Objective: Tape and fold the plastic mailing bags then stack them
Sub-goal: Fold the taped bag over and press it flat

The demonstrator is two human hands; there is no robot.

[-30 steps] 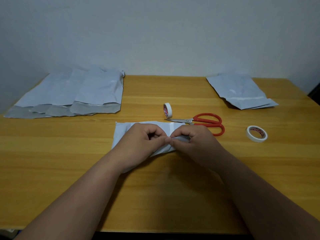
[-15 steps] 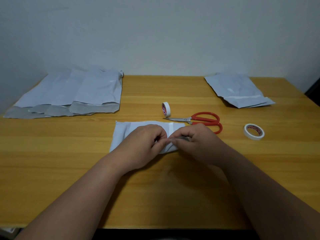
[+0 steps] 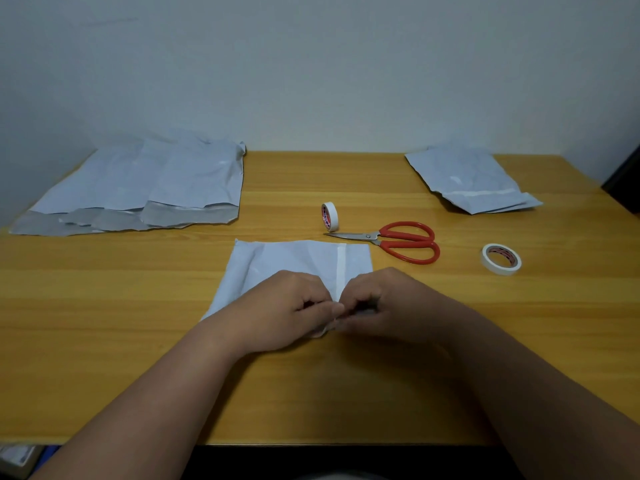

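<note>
**Both hands pinch the near end of a taped mailing bag**

The folded mailing bag (image 3: 294,261) lies mid-table, its tape strip (image 3: 341,271) running away from the person. The left hand (image 3: 287,311) and right hand (image 3: 384,303) meet at the strip's near end, fingers curled, pinching the bag's edge. Most of the bag extends leftward, beneath the left hand.

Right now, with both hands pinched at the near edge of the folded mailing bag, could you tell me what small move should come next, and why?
Probably press the tape strip down flat along the fold. The left hand and right hand both pinch the near edge of the folded mailing bag, where the strip ends, so its near end seems not yet smoothed down.
</note>
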